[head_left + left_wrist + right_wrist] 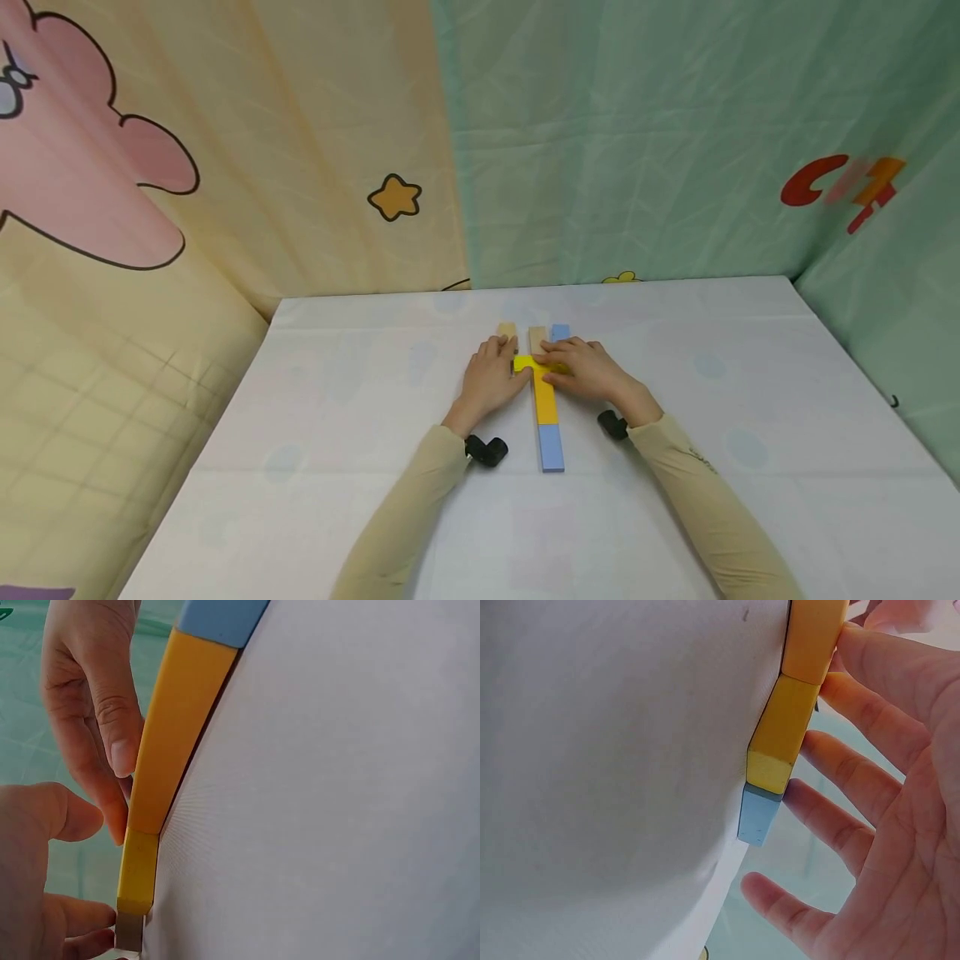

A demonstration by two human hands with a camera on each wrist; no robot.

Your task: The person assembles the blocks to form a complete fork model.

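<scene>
Flat coloured blocks lie together on the white table. A yellow block [525, 363] runs crosswise at the head of an orange block [545, 400], with a blue block [551, 450] in line at the near end. Beyond the yellow one lie two pale wooden blocks [507, 328] and a second blue block [560, 332]. My left hand [491, 373] rests at the yellow block's left end, fingers reaching to the left wooden block. From the right, my right hand [592, 369] lays spread fingertips [814, 742] along the yellow block, covering part of it, its thumb beside the orange block.
The white tabletop [337, 500] stretches out on both sides of the blocks. Patterned curtains [637, 150] hang behind its far edge and at the sides. A black wrist camera [487, 451] sits under each sleeve cuff.
</scene>
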